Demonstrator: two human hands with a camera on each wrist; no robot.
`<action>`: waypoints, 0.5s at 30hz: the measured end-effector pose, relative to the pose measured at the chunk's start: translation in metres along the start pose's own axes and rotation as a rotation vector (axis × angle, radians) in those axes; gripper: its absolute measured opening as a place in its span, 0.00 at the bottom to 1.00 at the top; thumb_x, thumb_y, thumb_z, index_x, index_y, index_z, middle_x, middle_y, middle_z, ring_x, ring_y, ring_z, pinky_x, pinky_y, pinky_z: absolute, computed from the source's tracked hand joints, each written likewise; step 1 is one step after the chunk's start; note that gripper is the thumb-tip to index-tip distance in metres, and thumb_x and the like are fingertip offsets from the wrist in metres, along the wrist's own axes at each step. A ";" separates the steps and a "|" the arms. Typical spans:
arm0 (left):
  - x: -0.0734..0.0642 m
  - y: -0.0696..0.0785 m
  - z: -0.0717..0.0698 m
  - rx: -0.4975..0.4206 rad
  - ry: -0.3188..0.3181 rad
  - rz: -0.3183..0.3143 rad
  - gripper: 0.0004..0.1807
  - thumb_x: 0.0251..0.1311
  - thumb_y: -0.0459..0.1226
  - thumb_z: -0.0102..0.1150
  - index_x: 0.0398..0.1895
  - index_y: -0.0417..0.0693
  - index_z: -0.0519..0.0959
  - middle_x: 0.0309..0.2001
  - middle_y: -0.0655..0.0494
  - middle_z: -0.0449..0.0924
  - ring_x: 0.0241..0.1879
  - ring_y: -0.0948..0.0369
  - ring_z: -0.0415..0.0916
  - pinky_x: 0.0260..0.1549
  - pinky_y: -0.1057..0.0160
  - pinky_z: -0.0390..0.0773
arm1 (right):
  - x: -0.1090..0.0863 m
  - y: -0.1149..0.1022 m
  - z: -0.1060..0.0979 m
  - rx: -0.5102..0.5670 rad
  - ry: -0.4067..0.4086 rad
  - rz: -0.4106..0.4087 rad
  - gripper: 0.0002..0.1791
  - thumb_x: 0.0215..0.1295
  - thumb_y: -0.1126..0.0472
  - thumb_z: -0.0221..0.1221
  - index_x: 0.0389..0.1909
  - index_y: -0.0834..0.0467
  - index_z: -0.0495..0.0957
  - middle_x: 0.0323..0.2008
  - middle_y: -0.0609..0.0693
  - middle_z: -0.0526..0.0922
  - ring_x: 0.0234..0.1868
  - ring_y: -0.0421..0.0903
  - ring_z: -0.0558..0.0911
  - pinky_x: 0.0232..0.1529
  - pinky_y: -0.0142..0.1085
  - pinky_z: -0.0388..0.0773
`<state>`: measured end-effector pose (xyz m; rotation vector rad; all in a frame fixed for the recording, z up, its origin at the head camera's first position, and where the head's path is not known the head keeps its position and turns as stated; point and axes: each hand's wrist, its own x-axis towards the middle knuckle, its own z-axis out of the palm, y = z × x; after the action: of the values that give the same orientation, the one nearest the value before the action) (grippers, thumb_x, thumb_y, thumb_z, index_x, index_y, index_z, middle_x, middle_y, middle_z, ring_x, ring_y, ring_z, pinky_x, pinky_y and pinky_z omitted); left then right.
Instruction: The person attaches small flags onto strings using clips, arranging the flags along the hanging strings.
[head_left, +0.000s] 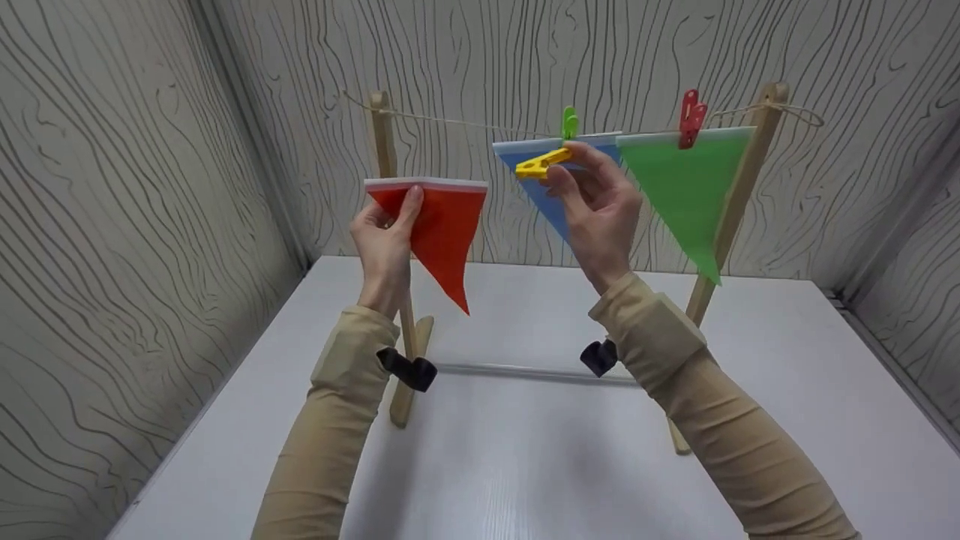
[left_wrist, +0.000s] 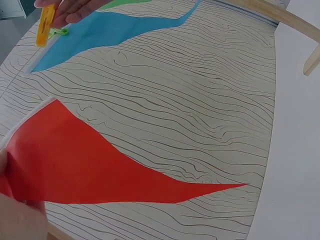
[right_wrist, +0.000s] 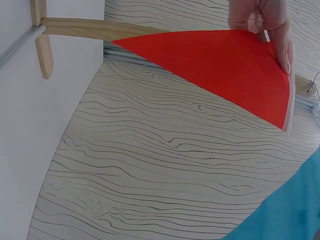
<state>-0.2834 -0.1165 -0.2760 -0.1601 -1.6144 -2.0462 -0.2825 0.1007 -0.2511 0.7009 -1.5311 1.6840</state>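
Note:
My left hand pinches a red triangular pennant near its white top edge, thumb in front and fingers behind. The pennant hangs point down, in front of and below the string. Between thumb and fingertips of my right hand is a yellow clothespin, pointing left. It overlaps a blue pennant that a green clothespin fixes to the string. To the right, a red clothespin holds a green pennant. In the left wrist view the yellow clothespin shows near the blue pennant.
The string runs between a left wooden post and a right wooden post. A pale rod joins the posts low down, above the white table. Wood-patterned panels rise behind and at both sides.

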 end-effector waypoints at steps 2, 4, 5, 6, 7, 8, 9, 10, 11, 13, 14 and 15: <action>0.002 0.002 0.001 -0.001 0.003 0.010 0.17 0.66 0.40 0.64 0.54 0.41 0.79 0.49 0.46 0.83 0.47 0.55 0.82 0.52 0.57 0.85 | 0.003 -0.003 0.005 -0.025 -0.009 -0.001 0.19 0.67 0.68 0.62 0.56 0.71 0.76 0.49 0.60 0.85 0.42 0.37 0.87 0.48 0.28 0.84; 0.004 0.005 0.002 -0.009 0.008 0.019 0.17 0.66 0.39 0.64 0.54 0.40 0.79 0.48 0.46 0.83 0.47 0.55 0.81 0.53 0.58 0.84 | 0.006 -0.005 0.010 -0.045 -0.025 0.003 0.19 0.67 0.70 0.62 0.57 0.71 0.75 0.51 0.63 0.84 0.43 0.38 0.87 0.51 0.29 0.84; 0.004 0.006 0.003 -0.014 0.009 0.024 0.17 0.66 0.39 0.64 0.54 0.40 0.79 0.48 0.46 0.83 0.47 0.55 0.81 0.53 0.58 0.84 | 0.007 -0.006 0.013 -0.056 -0.035 0.006 0.19 0.67 0.70 0.61 0.57 0.72 0.75 0.51 0.64 0.84 0.44 0.39 0.87 0.52 0.30 0.84; 0.005 0.007 0.003 -0.018 0.012 0.025 0.17 0.66 0.39 0.64 0.53 0.40 0.79 0.47 0.46 0.83 0.47 0.55 0.81 0.54 0.58 0.83 | 0.008 -0.008 0.016 -0.067 -0.044 0.009 0.19 0.67 0.70 0.61 0.58 0.72 0.75 0.52 0.64 0.84 0.45 0.41 0.87 0.53 0.31 0.84; 0.006 0.009 0.004 -0.018 0.016 0.024 0.17 0.66 0.39 0.64 0.53 0.41 0.79 0.47 0.47 0.84 0.47 0.56 0.81 0.55 0.58 0.83 | 0.010 -0.009 0.018 -0.075 -0.050 0.013 0.20 0.67 0.71 0.61 0.58 0.71 0.75 0.52 0.64 0.84 0.46 0.42 0.88 0.54 0.32 0.84; 0.007 0.010 0.004 -0.018 0.022 0.022 0.16 0.66 0.39 0.64 0.53 0.41 0.80 0.47 0.47 0.84 0.47 0.56 0.81 0.56 0.58 0.83 | 0.011 -0.011 0.021 -0.083 -0.055 0.016 0.20 0.67 0.70 0.61 0.58 0.71 0.75 0.52 0.64 0.84 0.46 0.44 0.88 0.54 0.32 0.84; 0.007 0.011 0.005 -0.020 0.025 0.018 0.16 0.66 0.39 0.64 0.53 0.42 0.80 0.47 0.48 0.84 0.47 0.56 0.81 0.56 0.58 0.82 | 0.013 -0.012 0.024 -0.090 -0.059 0.019 0.20 0.67 0.70 0.62 0.58 0.70 0.75 0.52 0.64 0.84 0.46 0.46 0.88 0.53 0.32 0.84; 0.008 0.012 0.005 -0.023 0.030 0.016 0.16 0.66 0.39 0.64 0.53 0.42 0.80 0.46 0.49 0.84 0.47 0.56 0.82 0.57 0.58 0.82 | 0.015 -0.014 0.026 -0.094 -0.065 0.021 0.20 0.67 0.70 0.62 0.58 0.70 0.75 0.52 0.64 0.84 0.45 0.46 0.89 0.52 0.32 0.84; 0.009 0.013 0.006 -0.036 0.036 0.015 0.16 0.65 0.39 0.65 0.53 0.41 0.80 0.46 0.49 0.84 0.47 0.56 0.82 0.57 0.58 0.82 | 0.017 -0.015 0.029 -0.092 -0.068 0.024 0.20 0.67 0.70 0.62 0.58 0.69 0.75 0.52 0.64 0.84 0.45 0.46 0.89 0.51 0.31 0.85; 0.011 0.015 0.008 -0.060 0.048 0.011 0.15 0.65 0.38 0.65 0.52 0.41 0.80 0.45 0.49 0.84 0.46 0.57 0.82 0.56 0.58 0.83 | 0.021 -0.018 0.033 -0.090 -0.076 0.029 0.19 0.67 0.69 0.62 0.58 0.69 0.76 0.52 0.63 0.84 0.42 0.44 0.88 0.47 0.29 0.85; 0.012 0.016 0.009 -0.075 0.054 0.011 0.15 0.65 0.37 0.66 0.51 0.40 0.80 0.44 0.49 0.84 0.46 0.56 0.82 0.56 0.58 0.83 | 0.024 -0.019 0.036 -0.086 -0.082 0.030 0.19 0.67 0.69 0.62 0.58 0.69 0.76 0.51 0.63 0.84 0.40 0.42 0.88 0.45 0.28 0.85; 0.013 0.017 0.010 -0.093 0.058 0.009 0.15 0.64 0.37 0.66 0.51 0.40 0.80 0.44 0.49 0.84 0.46 0.56 0.82 0.56 0.58 0.83 | 0.027 -0.021 0.038 -0.081 -0.088 0.032 0.19 0.67 0.69 0.61 0.58 0.69 0.76 0.51 0.63 0.83 0.39 0.40 0.87 0.44 0.28 0.84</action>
<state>-0.2889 -0.1145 -0.2528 -0.1399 -1.4818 -2.1008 -0.2842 0.0679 -0.2127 0.7203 -1.6698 1.6237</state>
